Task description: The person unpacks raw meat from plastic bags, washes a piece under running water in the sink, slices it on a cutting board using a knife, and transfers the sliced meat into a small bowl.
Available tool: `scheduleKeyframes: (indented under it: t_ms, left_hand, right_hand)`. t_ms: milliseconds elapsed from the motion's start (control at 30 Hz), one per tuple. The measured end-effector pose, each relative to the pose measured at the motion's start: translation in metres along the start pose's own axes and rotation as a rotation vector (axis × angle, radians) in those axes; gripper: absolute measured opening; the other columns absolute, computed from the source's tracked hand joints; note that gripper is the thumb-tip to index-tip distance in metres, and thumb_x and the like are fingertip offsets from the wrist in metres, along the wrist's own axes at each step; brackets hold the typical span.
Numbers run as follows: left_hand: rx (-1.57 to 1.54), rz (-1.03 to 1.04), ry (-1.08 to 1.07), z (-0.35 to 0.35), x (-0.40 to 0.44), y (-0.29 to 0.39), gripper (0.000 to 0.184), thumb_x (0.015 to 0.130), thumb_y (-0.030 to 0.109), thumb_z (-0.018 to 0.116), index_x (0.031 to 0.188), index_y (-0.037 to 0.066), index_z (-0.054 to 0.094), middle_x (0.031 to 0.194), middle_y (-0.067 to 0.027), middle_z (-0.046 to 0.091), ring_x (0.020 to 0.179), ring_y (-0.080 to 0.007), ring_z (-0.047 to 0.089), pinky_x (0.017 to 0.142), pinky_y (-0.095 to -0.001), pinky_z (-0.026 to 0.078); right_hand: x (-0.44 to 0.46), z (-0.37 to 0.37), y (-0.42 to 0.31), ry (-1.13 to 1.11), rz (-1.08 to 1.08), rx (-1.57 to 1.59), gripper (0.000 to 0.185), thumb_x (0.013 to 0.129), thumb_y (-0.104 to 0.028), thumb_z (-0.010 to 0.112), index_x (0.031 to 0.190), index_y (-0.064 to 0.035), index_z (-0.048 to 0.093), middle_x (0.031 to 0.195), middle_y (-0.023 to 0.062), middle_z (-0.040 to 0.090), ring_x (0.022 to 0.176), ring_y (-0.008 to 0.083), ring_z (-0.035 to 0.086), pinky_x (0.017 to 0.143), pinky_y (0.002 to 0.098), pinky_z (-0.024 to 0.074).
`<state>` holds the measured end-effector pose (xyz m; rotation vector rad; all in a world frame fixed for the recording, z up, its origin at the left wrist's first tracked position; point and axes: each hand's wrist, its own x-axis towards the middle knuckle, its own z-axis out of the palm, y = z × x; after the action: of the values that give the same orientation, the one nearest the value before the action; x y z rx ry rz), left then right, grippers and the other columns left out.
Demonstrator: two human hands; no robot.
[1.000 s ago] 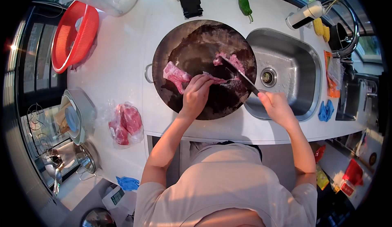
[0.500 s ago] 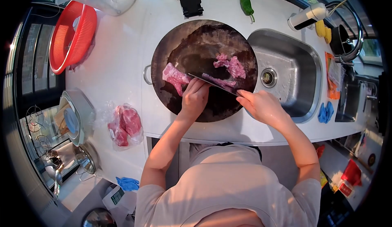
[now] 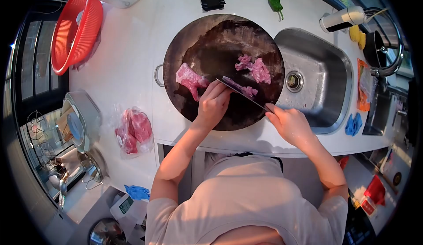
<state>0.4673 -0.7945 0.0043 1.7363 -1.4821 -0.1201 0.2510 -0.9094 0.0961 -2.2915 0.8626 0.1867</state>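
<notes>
Ahead of the right fingers (image 3: 272,111), small meat pieces (image 3: 260,71) look already cut.
They clench the knife (image 3: 246,98); the left fingers (image 3: 215,91) pin the larger piece (image 3: 189,78), its cutting seemingly unfinished.

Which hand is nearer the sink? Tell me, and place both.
Right. The right hand is at the near left corner of the sink; the left hand is farther left, over the round board.

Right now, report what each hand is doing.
Left hand: fingers closed down on the meat, by the blade.
Right hand: closed around the handle of the knife.
</notes>
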Motion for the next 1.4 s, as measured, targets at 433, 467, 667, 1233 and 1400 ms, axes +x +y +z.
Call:
scheduleKeyframes:
  t_ms: [433, 467, 667, 1233, 1400]
  left_hand:
    - [0.03, 0.033, 0.042, 0.006, -0.002, -0.001, 0.024, 0.075, -0.008, 0.068, 0.094, 0.006, 0.072, 0.1, -0.0067, 0.067, 0.1, -0.0266, 0.066, 0.086, -0.037, 0.054]
    - [0.035, 0.038, 0.058, 0.006, -0.002, 0.0, 0.023, 0.075, -0.007, 0.069, 0.093, 0.006, 0.072, 0.1, -0.0062, 0.067, 0.1, -0.026, 0.065, 0.085, -0.0368, 0.054]
    - [0.029, 0.099, 0.108, 0.003, -0.002, 0.003, 0.023, 0.074, -0.008, 0.07, 0.093, 0.004, 0.073, 0.1, -0.0079, 0.067, 0.099, -0.0274, 0.065, 0.084, -0.0365, 0.055]
    - [0.043, -0.036, 0.017, 0.003, -0.003, -0.003, 0.02, 0.071, -0.008, 0.069, 0.09, 0.0, 0.07, 0.098, -0.0121, 0.067, 0.096, -0.0317, 0.065, 0.083, -0.0386, 0.054]
    - [0.04, -0.063, 0.056, 0.005, -0.007, -0.003, 0.014, 0.069, -0.004, 0.074, 0.082, 0.001, 0.069, 0.091, -0.012, 0.067, 0.089, -0.0322, 0.066, 0.079, -0.0388, 0.053]
  right_hand:
    - [0.01, -0.017, 0.021, -0.124, 0.065, 0.225, 0.05, 0.102, -0.04, 0.049, 0.081, 0.0024, 0.064, 0.074, 0.0249, 0.063, 0.077, 0.0442, 0.062, 0.069, 0.0488, 0.0468]
    - [0.004, -0.026, 0.028, -0.2, 0.209, 0.283, 0.051, 0.102, -0.041, 0.049, 0.08, 0.0036, 0.064, 0.074, 0.0245, 0.063, 0.076, 0.0438, 0.062, 0.069, 0.0489, 0.0467]
    - [-0.005, -0.018, 0.017, 0.036, 0.197, 0.239, 0.046, 0.101, -0.04, 0.051, 0.091, 0.0011, 0.07, 0.073, 0.0242, 0.065, 0.073, 0.0408, 0.065, 0.067, 0.0473, 0.0495]
    - [0.045, -0.004, -0.029, -0.049, -0.108, 0.086, 0.035, 0.1, -0.037, 0.053, 0.09, -0.0042, 0.064, 0.062, 0.0204, 0.062, 0.063, 0.0426, 0.064, 0.057, 0.0505, 0.0503]
    - [0.045, 0.0, -0.027, -0.069, -0.109, 0.129, 0.033, 0.1, -0.033, 0.055, 0.113, -0.0046, 0.068, 0.064, 0.0218, 0.061, 0.064, 0.0421, 0.061, 0.058, 0.0455, 0.0486]
